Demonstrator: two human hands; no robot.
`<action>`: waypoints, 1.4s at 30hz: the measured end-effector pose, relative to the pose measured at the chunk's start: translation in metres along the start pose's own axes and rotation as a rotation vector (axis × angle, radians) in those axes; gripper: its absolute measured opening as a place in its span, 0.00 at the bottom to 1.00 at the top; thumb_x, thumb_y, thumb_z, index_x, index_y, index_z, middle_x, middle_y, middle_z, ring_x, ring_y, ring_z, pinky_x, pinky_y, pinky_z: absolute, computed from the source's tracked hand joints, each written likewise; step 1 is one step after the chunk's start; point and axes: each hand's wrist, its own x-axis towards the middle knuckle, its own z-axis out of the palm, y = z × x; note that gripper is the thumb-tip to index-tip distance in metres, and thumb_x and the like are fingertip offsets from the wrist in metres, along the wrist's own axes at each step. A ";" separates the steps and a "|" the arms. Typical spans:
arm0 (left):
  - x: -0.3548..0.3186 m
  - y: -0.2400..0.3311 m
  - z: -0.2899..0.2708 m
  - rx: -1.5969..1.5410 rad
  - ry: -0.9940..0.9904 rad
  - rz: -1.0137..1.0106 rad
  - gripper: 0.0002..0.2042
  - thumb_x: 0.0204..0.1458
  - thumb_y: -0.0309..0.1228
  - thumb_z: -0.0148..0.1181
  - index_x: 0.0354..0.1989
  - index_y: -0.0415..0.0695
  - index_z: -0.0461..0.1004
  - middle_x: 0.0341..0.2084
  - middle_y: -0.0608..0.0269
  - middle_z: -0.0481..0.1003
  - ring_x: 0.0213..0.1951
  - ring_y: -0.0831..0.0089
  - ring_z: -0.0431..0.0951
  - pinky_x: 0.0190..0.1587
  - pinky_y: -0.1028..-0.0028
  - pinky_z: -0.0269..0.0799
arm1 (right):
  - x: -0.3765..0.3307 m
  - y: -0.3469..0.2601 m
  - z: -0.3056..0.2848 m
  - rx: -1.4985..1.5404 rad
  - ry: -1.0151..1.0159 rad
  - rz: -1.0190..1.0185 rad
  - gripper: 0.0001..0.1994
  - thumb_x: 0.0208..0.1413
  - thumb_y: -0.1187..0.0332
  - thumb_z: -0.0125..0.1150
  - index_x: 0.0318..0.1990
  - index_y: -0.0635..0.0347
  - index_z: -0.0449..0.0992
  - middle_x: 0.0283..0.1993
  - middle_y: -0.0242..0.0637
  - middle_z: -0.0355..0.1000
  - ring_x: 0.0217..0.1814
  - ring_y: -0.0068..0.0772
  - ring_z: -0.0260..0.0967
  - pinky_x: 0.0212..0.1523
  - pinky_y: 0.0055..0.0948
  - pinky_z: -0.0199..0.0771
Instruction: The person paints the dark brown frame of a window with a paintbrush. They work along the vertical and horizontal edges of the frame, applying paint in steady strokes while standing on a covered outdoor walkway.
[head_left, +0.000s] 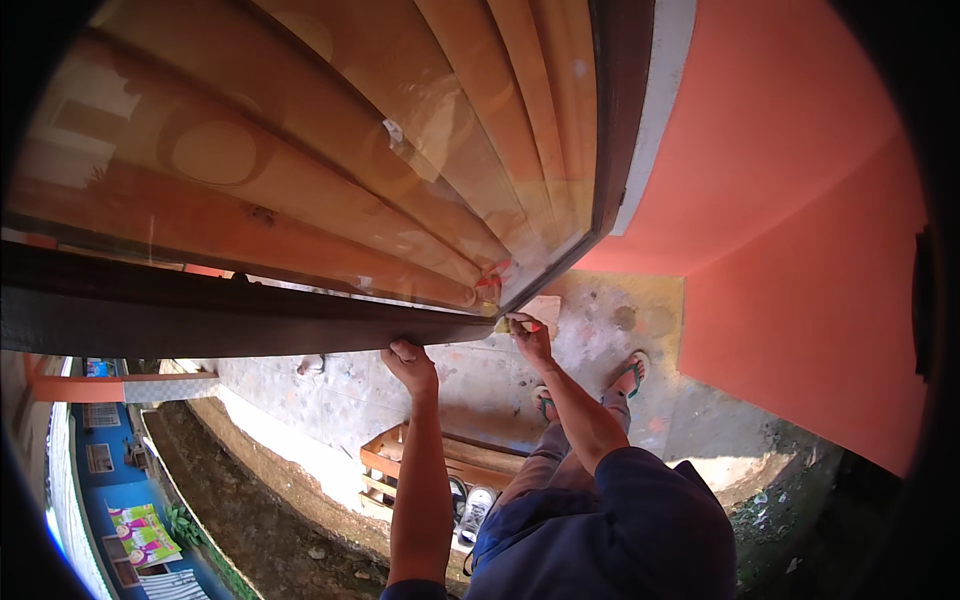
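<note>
A glass window with a dark wooden frame fills the upper left, with orange-brown curtains behind the glass. My left hand is closed at the lower edge of this frame, its fingers curled against the wood and partly hidden. Close to the frame's corner, my right hand pinches a small red-and-yellow object, too small to make out its kind. A reflection of red and yellow shows in the glass just above that corner.
A coral-coloured wall stands on the right. Below me are a stained concrete floor, my sandalled feet, a wooden rack and sneakers. To the left runs a dirt ditch, with a blue building beyond.
</note>
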 end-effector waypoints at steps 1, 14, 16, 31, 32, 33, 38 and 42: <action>-0.001 0.001 0.000 -0.024 -0.015 -0.034 0.28 0.66 0.55 0.39 0.31 0.38 0.62 0.22 0.67 0.64 0.22 0.80 0.61 0.23 0.76 0.58 | 0.013 -0.002 -0.020 0.204 0.142 -0.003 0.11 0.64 0.68 0.59 0.50 0.60 0.79 0.40 0.27 0.75 0.38 0.17 0.70 0.43 0.23 0.75; 0.003 -0.005 -0.005 0.070 -0.018 0.066 0.25 0.68 0.51 0.36 0.28 0.41 0.60 0.19 0.72 0.60 0.19 0.82 0.57 0.19 0.78 0.51 | -0.038 -0.004 0.046 0.351 0.098 0.059 0.16 0.64 0.70 0.58 0.58 0.60 0.74 0.45 0.29 0.75 0.39 0.17 0.72 0.43 0.23 0.77; 0.004 -0.001 -0.001 0.028 -0.006 0.051 0.25 0.68 0.52 0.37 0.29 0.41 0.60 0.18 0.72 0.60 0.18 0.83 0.56 0.19 0.78 0.50 | -0.029 0.014 0.032 0.162 0.124 0.077 0.14 0.63 0.71 0.59 0.56 0.61 0.76 0.40 0.27 0.76 0.36 0.15 0.70 0.38 0.19 0.72; 0.012 0.027 -0.013 -0.092 -0.285 -0.060 0.25 0.63 0.57 0.47 0.33 0.43 0.64 0.18 0.73 0.60 0.16 0.84 0.57 0.17 0.78 0.52 | -0.084 -0.057 0.092 0.528 0.263 0.056 0.12 0.65 0.69 0.54 0.52 0.63 0.76 0.47 0.33 0.75 0.47 0.24 0.72 0.48 0.24 0.74; 0.015 0.027 -0.014 -0.095 -0.305 -0.071 0.25 0.63 0.57 0.47 0.34 0.43 0.64 0.18 0.73 0.60 0.16 0.84 0.57 0.17 0.78 0.52 | -0.083 -0.057 0.095 0.486 0.302 0.058 0.12 0.65 0.69 0.55 0.51 0.63 0.76 0.47 0.33 0.75 0.47 0.24 0.72 0.49 0.24 0.74; 0.017 0.027 -0.015 -0.097 -0.325 -0.080 0.25 0.63 0.57 0.48 0.34 0.43 0.64 0.18 0.73 0.60 0.16 0.84 0.58 0.17 0.78 0.52 | -0.081 -0.059 0.098 0.446 0.341 0.061 0.12 0.65 0.69 0.55 0.51 0.63 0.77 0.46 0.33 0.74 0.46 0.24 0.72 0.50 0.25 0.75; 0.011 0.016 -0.016 -0.141 -0.290 0.086 0.25 0.62 0.55 0.53 0.38 0.40 0.67 0.20 0.73 0.62 0.19 0.85 0.59 0.20 0.79 0.54 | -0.131 -0.199 0.111 0.732 0.135 0.072 0.12 0.64 0.70 0.54 0.50 0.66 0.75 0.47 0.38 0.74 0.50 0.28 0.73 0.53 0.33 0.78; 0.016 0.027 -0.030 -0.170 -0.403 -0.116 0.20 0.62 0.47 0.57 0.41 0.39 0.70 0.21 0.75 0.64 0.22 0.85 0.59 0.24 0.79 0.55 | -0.131 -0.186 0.109 0.624 0.205 -0.006 0.11 0.62 0.72 0.54 0.49 0.64 0.76 0.46 0.38 0.76 0.50 0.29 0.74 0.49 0.29 0.79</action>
